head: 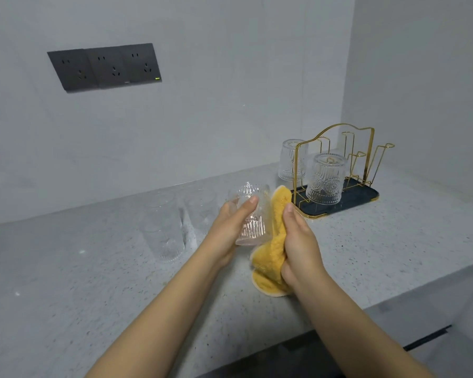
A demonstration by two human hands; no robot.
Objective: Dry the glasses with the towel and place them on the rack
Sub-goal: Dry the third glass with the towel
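Glasses: five. Two inverted on rack (336,170), one held (250,214), two on counter (66,268). One towel (271,249). Three sockets (104,66). Two hands.

— What's the counter (366,255) made of?
— It looks like stone, pale grey with dark speckles, smooth with a soft sheen.
— And the glass (253,214) in the left hand (230,227)?
— Clear pressed glass, ribbed and embossed, glinting along the ridges. The two glasses on the rack (324,180) have the same cut pattern, with round medallions on the nearer one.
— The towel (271,249)?
— Yellow cloth, fluffy and matt, with a pale edge; the right hand (301,246) bunches it.
— The rack (347,156) itself?
— Thin gold-coloured metal wire, shiny, over a dark tray (363,196) with a dull finish and a gold rim.
— The wall sockets (105,66)?
— Dark grey, matt, seemingly plastic.
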